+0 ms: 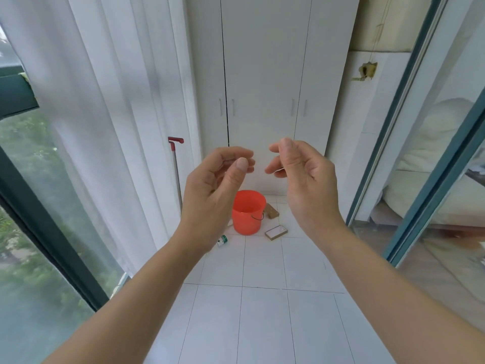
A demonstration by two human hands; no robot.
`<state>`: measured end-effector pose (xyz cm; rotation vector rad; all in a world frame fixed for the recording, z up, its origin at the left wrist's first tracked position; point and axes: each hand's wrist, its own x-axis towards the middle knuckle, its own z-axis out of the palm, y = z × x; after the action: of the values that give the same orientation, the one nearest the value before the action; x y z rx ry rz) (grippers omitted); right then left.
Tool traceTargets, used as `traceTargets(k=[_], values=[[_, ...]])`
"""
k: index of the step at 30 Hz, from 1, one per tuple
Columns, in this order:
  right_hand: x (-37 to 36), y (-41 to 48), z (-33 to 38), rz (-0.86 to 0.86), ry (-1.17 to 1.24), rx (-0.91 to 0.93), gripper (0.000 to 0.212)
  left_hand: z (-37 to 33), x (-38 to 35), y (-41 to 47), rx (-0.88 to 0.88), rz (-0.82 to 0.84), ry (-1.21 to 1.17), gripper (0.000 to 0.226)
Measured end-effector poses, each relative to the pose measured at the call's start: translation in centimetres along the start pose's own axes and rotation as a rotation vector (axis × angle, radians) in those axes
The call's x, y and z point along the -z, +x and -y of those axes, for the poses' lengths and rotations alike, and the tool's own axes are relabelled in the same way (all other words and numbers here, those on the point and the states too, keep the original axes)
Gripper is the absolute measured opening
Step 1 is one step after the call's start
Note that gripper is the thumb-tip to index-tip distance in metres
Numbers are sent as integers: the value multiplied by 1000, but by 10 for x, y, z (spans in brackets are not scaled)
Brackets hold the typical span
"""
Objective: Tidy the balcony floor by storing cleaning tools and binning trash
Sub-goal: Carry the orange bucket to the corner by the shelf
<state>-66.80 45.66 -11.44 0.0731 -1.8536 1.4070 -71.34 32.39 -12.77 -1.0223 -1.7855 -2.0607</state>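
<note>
Looking down the balcony, I kept my left hand [220, 179] and right hand [304, 177] raised and empty, fingers [236, 153] loosely curled, apart, gripping nothing. The orange plastic bucket [248, 214] stood on the floor tiles [262, 311] before the white cupboard [265, 74], well beyond both hands. I judged it light and stiff, best lifted by the wire handle [258, 218] hanging at its side. What showed of its inside held nothing. A red-capped mop pole [176, 169] leaned by the curtain [105, 101], rigid, graspable mid-shaft. A small bottle [222, 240], a flat box [276, 232] and a brown block [271, 210] lay near the bucket, all probably light.
</note>
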Motion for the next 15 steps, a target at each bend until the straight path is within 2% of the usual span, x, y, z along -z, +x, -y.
traceTargets(k=[15], values=[[-9, 150, -134, 12, 19, -39, 24, 138, -23, 140, 8, -62, 47, 14]])
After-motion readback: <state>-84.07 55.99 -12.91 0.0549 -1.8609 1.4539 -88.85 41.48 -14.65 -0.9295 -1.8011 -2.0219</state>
